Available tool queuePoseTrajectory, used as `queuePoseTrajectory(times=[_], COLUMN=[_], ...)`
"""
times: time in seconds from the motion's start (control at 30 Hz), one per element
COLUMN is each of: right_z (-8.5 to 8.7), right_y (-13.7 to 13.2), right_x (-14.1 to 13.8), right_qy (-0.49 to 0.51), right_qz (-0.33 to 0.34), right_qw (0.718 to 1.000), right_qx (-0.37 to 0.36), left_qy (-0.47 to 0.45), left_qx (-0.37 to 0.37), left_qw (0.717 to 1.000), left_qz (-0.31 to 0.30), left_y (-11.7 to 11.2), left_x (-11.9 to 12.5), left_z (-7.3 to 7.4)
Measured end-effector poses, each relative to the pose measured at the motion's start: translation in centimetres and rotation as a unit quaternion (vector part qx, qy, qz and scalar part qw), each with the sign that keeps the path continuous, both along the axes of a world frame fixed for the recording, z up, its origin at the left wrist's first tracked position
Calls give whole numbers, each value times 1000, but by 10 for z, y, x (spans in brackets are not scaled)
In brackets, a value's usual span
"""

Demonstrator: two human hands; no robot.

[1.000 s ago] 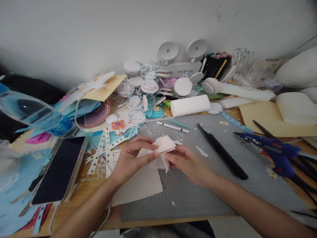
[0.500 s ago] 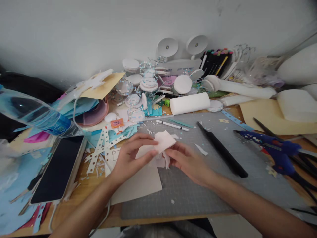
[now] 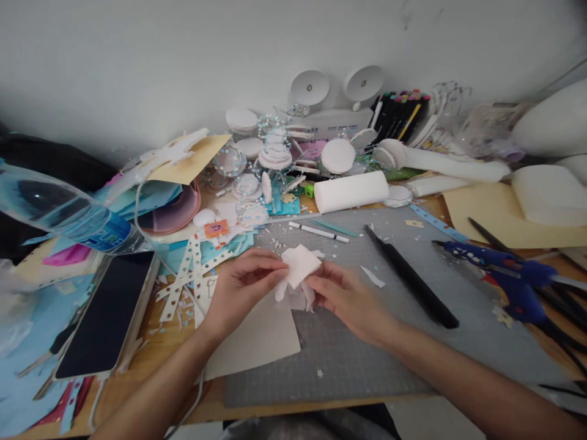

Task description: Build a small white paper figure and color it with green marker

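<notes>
Between both hands, over the grey cutting mat (image 3: pixel 367 366), is a small folded white paper piece (image 3: pixel 301 264). My left hand (image 3: pixel 245 284) pinches its left corner between thumb and fingers. My right hand (image 3: pixel 342 296) grips its right edge, thumb on the near side and the other fingers partly hidden behind. White scraps (image 3: pixel 296 297) lie just below and behind the piece; whether they are joined to it I cannot tell. Under my left hand spreads a sheet of pale paper (image 3: pixel 257 345), partly on the mat.
A black-handled knife-like tool (image 3: pixel 415 275) and a blue glue gun (image 3: pixel 499 269) lie to the right. At left are a phone (image 3: pixel 107 311), a water bottle (image 3: pixel 68 208) and star-punched strips (image 3: pixel 197 269). A white roll (image 3: pixel 352 191) and a white-and-black pen (image 3: pixel 318 231) lie behind.
The white paper piece has tilted and shifted slightly left. More of the pale scraps shows beneath it. Both hands keep their pinch, with small finger movements.
</notes>
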State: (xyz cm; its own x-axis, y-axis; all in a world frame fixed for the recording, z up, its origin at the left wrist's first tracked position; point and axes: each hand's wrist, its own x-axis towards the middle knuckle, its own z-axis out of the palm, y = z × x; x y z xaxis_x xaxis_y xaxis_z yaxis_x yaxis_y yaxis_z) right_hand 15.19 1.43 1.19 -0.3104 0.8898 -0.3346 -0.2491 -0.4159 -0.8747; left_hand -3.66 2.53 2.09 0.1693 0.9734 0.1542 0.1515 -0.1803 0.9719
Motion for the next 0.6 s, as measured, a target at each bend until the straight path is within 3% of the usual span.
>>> queuePoseTrajectory(times=[0.1,0.27,0.47,0.6], right_z=[-3,-1,4,2], right_y=[0,-1,-7,-11], right_x=[1,4,1,-1], right_qy=[5,-41,-108,-112], right_qz=[-22,-33,-18,-7], right_qw=[1000,995,975,972], right_qx=[14,79,191,206], left_qy=[-36,-106,-96,-99], left_qx=[-32,-154,-191,-207], left_qw=[999,981,971,965], left_qz=[-15,-58,-111,-122], left_y=[0,-1,-4,-6], left_x=[1,4,11,12], left_z=[0,-2,3,7])
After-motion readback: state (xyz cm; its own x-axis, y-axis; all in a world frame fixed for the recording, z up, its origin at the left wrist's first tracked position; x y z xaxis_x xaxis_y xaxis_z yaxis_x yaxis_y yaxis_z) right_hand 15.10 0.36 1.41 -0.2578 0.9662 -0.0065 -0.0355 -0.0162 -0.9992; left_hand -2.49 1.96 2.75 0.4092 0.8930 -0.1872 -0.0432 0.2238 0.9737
